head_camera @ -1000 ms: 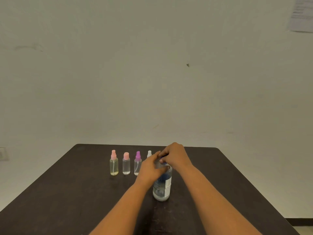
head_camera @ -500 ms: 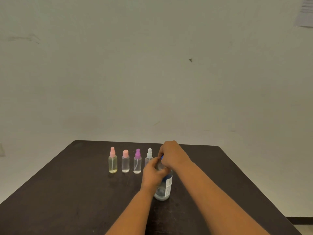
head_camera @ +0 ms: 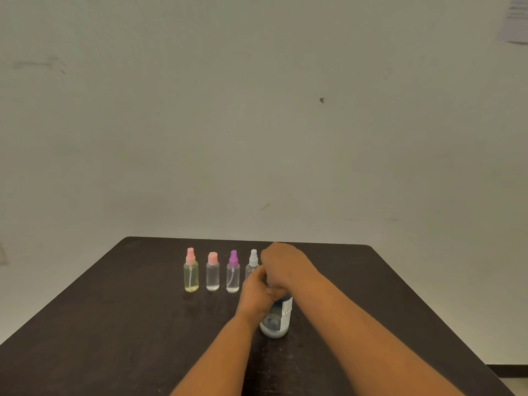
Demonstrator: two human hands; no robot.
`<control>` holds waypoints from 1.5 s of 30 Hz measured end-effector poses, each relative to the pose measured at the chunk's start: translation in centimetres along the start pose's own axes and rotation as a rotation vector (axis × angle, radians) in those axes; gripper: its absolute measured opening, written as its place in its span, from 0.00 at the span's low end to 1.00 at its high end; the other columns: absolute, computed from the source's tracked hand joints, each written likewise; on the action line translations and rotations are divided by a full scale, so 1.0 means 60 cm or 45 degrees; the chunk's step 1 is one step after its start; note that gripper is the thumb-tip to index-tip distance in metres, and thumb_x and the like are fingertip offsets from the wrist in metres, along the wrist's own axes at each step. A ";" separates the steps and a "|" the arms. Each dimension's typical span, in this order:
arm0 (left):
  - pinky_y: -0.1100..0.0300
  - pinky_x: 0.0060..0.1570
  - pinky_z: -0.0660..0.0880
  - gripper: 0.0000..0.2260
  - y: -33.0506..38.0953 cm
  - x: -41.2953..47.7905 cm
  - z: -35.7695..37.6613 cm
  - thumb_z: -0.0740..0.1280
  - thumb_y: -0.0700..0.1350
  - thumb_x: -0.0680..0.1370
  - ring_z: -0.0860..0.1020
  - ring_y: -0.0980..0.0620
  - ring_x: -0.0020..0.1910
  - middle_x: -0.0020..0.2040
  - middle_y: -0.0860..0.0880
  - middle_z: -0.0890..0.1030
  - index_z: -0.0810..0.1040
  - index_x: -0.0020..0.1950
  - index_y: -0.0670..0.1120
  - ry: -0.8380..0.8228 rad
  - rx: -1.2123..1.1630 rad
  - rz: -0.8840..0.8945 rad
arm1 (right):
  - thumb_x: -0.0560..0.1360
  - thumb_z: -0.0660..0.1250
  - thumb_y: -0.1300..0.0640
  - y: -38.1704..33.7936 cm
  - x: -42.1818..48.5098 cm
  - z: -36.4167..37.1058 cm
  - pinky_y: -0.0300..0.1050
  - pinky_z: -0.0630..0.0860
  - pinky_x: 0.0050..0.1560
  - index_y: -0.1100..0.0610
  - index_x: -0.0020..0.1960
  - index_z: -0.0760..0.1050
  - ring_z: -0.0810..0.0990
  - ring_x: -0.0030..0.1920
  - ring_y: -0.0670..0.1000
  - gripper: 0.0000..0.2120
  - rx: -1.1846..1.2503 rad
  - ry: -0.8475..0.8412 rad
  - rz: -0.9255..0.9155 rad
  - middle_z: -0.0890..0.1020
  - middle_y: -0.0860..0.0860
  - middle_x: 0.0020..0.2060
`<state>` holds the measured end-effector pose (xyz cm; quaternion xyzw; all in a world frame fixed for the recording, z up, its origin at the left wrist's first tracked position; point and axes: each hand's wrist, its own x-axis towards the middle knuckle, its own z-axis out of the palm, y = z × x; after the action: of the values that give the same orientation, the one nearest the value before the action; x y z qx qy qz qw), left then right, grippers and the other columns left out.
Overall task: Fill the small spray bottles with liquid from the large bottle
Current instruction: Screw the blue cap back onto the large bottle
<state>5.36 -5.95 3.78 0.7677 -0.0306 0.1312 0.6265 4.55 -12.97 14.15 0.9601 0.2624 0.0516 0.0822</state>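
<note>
The large clear bottle (head_camera: 278,317) with a blue-and-white label stands upright on the dark table (head_camera: 114,324). My left hand (head_camera: 257,292) grips its upper body. My right hand (head_camera: 281,265) is closed over its top, hiding the cap. Behind and to the left stands a row of small spray bottles: a pink-topped yellowish one (head_camera: 191,271), a pink-capped clear one (head_camera: 213,272), a purple-topped one (head_camera: 233,272) and a white-topped one (head_camera: 252,262), partly hidden by my hands.
The table's far edge (head_camera: 248,240) lies just behind the bottle row, with a plain wall beyond. A sheet of paper (head_camera: 515,20) hangs on the wall at the upper right.
My left hand has slid lower on the large bottle, and my right hand has turned over its top. The small bottles have not moved.
</note>
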 end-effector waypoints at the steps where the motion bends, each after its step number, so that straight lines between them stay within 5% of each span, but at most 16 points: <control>1: 0.70 0.34 0.75 0.06 0.000 0.000 0.000 0.67 0.35 0.72 0.79 0.59 0.39 0.38 0.53 0.80 0.76 0.45 0.45 0.004 -0.002 0.006 | 0.75 0.62 0.62 0.000 0.000 0.000 0.44 0.73 0.47 0.62 0.57 0.76 0.79 0.47 0.55 0.12 0.001 0.002 0.005 0.80 0.57 0.47; 6: 0.71 0.35 0.75 0.09 0.001 0.003 -0.001 0.69 0.34 0.71 0.79 0.58 0.41 0.39 0.53 0.80 0.76 0.48 0.44 -0.020 0.007 0.017 | 0.76 0.59 0.59 0.006 0.000 0.006 0.44 0.69 0.40 0.61 0.53 0.77 0.74 0.39 0.53 0.11 -0.006 -0.081 0.058 0.78 0.54 0.42; 11: 0.71 0.40 0.75 0.14 -0.006 0.006 0.001 0.74 0.39 0.69 0.79 0.59 0.46 0.44 0.56 0.81 0.76 0.50 0.50 0.019 -0.113 -0.014 | 0.76 0.62 0.58 0.024 -0.007 -0.016 0.46 0.68 0.39 0.62 0.64 0.62 0.73 0.40 0.54 0.20 0.183 -0.157 0.069 0.76 0.56 0.43; 19: 0.73 0.39 0.74 0.16 -0.007 0.008 0.000 0.75 0.41 0.69 0.78 0.59 0.46 0.45 0.56 0.80 0.76 0.53 0.49 0.015 -0.083 -0.006 | 0.77 0.59 0.57 0.033 -0.007 -0.021 0.38 0.61 0.30 0.62 0.54 0.75 0.72 0.40 0.52 0.11 0.075 -0.130 -0.026 0.75 0.55 0.42; 23: 0.68 0.46 0.72 0.15 -0.005 0.010 0.001 0.74 0.43 0.69 0.77 0.59 0.47 0.45 0.58 0.79 0.75 0.53 0.52 0.018 -0.047 -0.011 | 0.77 0.58 0.54 0.036 -0.004 -0.009 0.41 0.65 0.37 0.61 0.50 0.77 0.73 0.39 0.52 0.12 0.078 -0.066 0.055 0.79 0.55 0.43; 27: 0.61 0.53 0.75 0.15 -0.009 0.013 0.002 0.75 0.42 0.68 0.79 0.56 0.50 0.46 0.56 0.80 0.77 0.52 0.50 0.017 -0.088 -0.036 | 0.79 0.58 0.51 0.044 -0.003 -0.014 0.38 0.61 0.31 0.58 0.42 0.71 0.72 0.37 0.50 0.13 0.128 -0.168 0.071 0.75 0.53 0.38; 33: 0.55 0.58 0.76 0.16 -0.013 0.014 0.001 0.76 0.43 0.68 0.79 0.53 0.52 0.49 0.52 0.81 0.77 0.52 0.52 0.007 -0.101 -0.039 | 0.75 0.65 0.61 0.049 -0.002 -0.018 0.37 0.63 0.33 0.62 0.54 0.75 0.73 0.42 0.53 0.09 0.228 -0.080 -0.027 0.77 0.57 0.47; 37: 0.57 0.58 0.75 0.19 -0.018 0.018 0.002 0.75 0.45 0.68 0.78 0.53 0.53 0.50 0.54 0.80 0.76 0.56 0.51 0.015 -0.063 -0.063 | 0.74 0.66 0.60 0.052 0.002 -0.008 0.37 0.65 0.34 0.63 0.53 0.76 0.73 0.40 0.53 0.10 0.285 -0.027 -0.012 0.78 0.58 0.45; 42: 0.56 0.57 0.76 0.15 -0.025 0.021 0.005 0.76 0.44 0.67 0.79 0.53 0.52 0.49 0.52 0.82 0.77 0.50 0.53 0.041 -0.085 -0.053 | 0.78 0.61 0.53 0.045 -0.005 0.003 0.39 0.66 0.39 0.61 0.53 0.76 0.72 0.40 0.51 0.12 0.199 0.044 0.054 0.78 0.56 0.45; 45: 0.61 0.54 0.75 0.14 -0.023 0.022 0.004 0.76 0.43 0.68 0.79 0.54 0.51 0.48 0.53 0.81 0.77 0.49 0.52 0.042 -0.069 -0.058 | 0.77 0.62 0.53 0.049 0.000 0.007 0.37 0.65 0.34 0.59 0.47 0.75 0.72 0.35 0.49 0.10 0.256 0.002 0.118 0.75 0.53 0.38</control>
<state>6.96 -5.76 2.73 0.7486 -0.0063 0.1285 0.6504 6.10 -15.53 14.27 0.9745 0.2216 0.0295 -0.0171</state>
